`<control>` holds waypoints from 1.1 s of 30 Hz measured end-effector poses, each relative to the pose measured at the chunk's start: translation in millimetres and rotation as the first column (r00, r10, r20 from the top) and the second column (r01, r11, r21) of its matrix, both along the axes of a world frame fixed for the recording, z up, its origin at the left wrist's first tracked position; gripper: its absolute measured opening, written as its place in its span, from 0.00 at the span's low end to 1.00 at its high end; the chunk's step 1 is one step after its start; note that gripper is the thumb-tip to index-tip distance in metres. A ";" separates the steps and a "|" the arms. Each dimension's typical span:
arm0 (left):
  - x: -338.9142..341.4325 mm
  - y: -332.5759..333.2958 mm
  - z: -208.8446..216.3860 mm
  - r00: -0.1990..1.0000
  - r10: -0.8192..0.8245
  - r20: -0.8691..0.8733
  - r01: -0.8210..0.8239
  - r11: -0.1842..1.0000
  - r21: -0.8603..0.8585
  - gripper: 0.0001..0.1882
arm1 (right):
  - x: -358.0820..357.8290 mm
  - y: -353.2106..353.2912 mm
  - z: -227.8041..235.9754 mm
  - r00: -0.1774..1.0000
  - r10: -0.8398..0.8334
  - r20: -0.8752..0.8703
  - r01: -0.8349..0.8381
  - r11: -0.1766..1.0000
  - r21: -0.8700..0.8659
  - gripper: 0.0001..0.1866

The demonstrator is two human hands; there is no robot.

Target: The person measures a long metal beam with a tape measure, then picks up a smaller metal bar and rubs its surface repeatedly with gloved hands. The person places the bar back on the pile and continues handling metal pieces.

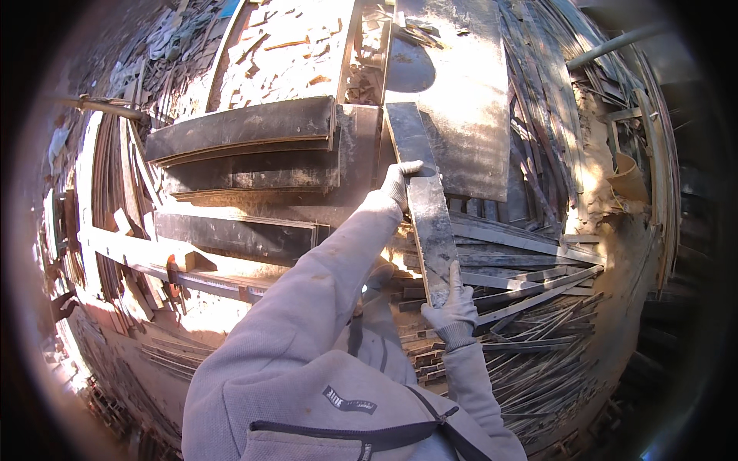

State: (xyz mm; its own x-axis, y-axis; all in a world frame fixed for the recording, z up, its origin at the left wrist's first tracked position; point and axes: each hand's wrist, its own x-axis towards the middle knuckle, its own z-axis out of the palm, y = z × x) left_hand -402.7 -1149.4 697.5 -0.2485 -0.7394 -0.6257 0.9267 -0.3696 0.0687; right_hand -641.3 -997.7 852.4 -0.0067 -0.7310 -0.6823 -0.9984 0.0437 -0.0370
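A long, narrow dark board (429, 203), scuffed and dusty, is held between my two gloved hands. Around its left edge, about midway along, my left hand (397, 183) is closed, with the thumb lying over the face. Near its lower end my right hand (452, 306) grips it, fingers along the edge. The board's far end overlaps a large dusty sheet (469, 146). To the left of my left hand lie stacks of wide dark boards (246, 131), and another dark board stack (238, 237) sits nearer me.
Many thin wood strips (530, 338) lie heaped at the right. An orange-handled clamp (174, 275) is on a long rail at the left. Wood scraps (292, 46) cover a pale sheet at the far side. A pole (615, 48) juts in at the upper right.
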 end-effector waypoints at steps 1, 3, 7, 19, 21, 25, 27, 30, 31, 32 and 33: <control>0.9 -0.9 0.2 1.000 0.004 -0.007 -0.004 1.000 0.025 0.26 | 0.2 -1.5 0.2 1.000 0.003 0.002 -0.003 1.000 -0.004 0.70; 1.3 -1.3 -0.7 1.000 0.016 -0.019 -0.016 1.000 -0.011 0.25 | -0.3 -4.0 -0.4 1.000 0.004 0.009 -0.004 1.000 -0.009 0.70; -2.6 -0.9 -3.5 0.999 0.040 0.013 -0.039 0.997 -0.064 0.22 | -0.8 -7.6 -5.7 1.000 -0.001 -0.022 0.001 1.000 0.003 0.70; 26.7 -42.7 37.0 0.662 -0.387 0.642 0.095 0.893 0.440 0.33 | 13.3 -35.3 -13.2 0.995 0.037 -0.093 -0.033 0.999 0.039 0.69; 30.1 -49.9 37.8 0.630 -0.445 0.636 0.124 0.867 0.484 0.33 | 14.9 -40.3 -11.3 0.997 0.036 -0.075 -0.033 0.999 0.034 0.68; 35.1 -61.2 26.8 0.636 -0.437 0.637 0.115 0.869 0.481 0.37 | 18.0 -45.0 -8.8 0.999 0.033 -0.036 -0.033 0.999 0.009 0.66; 37.2 -66.1 21.4 0.548 -0.516 0.659 0.144 0.834 0.533 0.39 | 20.2 -46.2 -8.8 0.999 0.033 -0.040 -0.032 0.999 0.008 0.66; 39.8 -69.7 21.5 0.494 -0.555 0.669 0.188 0.820 0.541 0.41 | 23.6 -48.7 -9.9 0.998 0.039 -0.053 -0.039 0.999 0.002 0.66; 39.9 -70.1 23.6 0.489 -0.560 0.669 0.197 0.818 0.541 0.42 | 24.6 -49.6 -10.5 0.998 0.037 -0.056 -0.037 0.999 0.000 0.66; 40.0 -70.0 26.1 0.492 -0.562 0.664 0.200 0.816 0.542 0.42 | 25.4 -50.7 -11.1 0.998 0.031 -0.056 -0.032 0.999 -0.002 0.67; 39.8 -70.6 28.9 0.492 -0.573 0.655 0.195 0.806 0.558 0.42 | 26.0 -51.8 -11.9 0.998 0.038 -0.060 -0.038 0.999 -0.002 0.67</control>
